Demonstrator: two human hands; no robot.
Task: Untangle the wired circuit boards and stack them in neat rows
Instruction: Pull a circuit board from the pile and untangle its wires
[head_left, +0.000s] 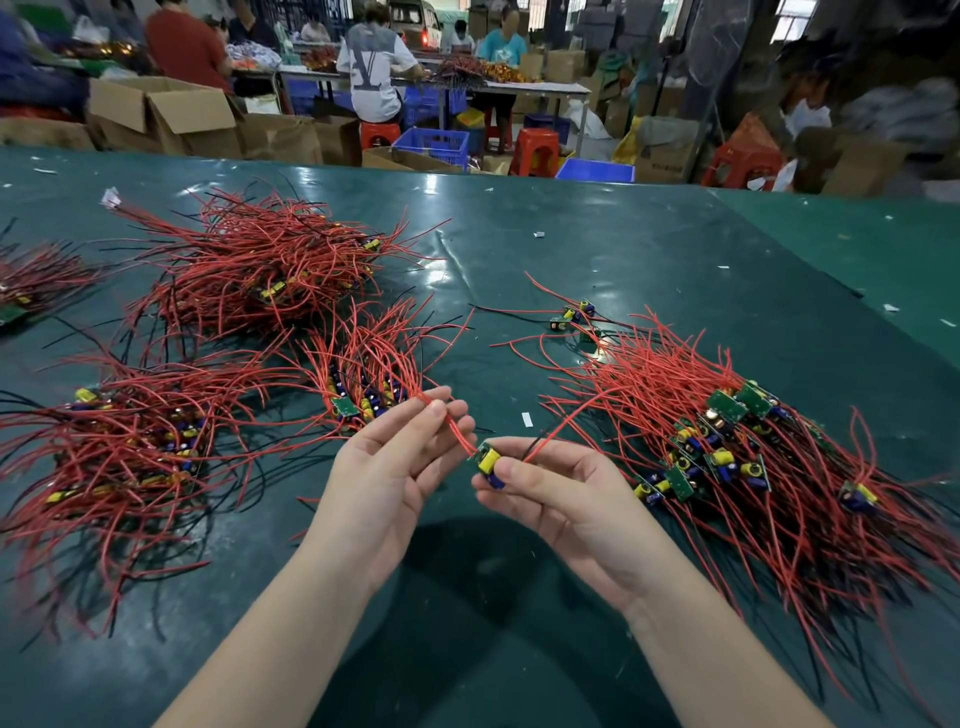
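Our right hand (561, 499) pinches one circuit board (491, 465) near centre | left hand (395, 462) pinches its red wire (457, 434) | light, leads floppy and snag-prone, we judge | hold board edges, not wires.

The surface (597, 249) wears a dark green sheet, smooth and glossy like vinyl, throwing back white glare from the lights and creased in places. The red wires (260, 260) have smooth, slightly shiny plastic insulation. The held circuit board (491, 462) carries a glossy yellow-wrapped part and a shiny blue capacitor sleeve. Green boards (727, 405) in the right pile look matt. The cardboard boxes (166, 111) behind are dull brown; the stools (535, 150) are glossy red plastic.
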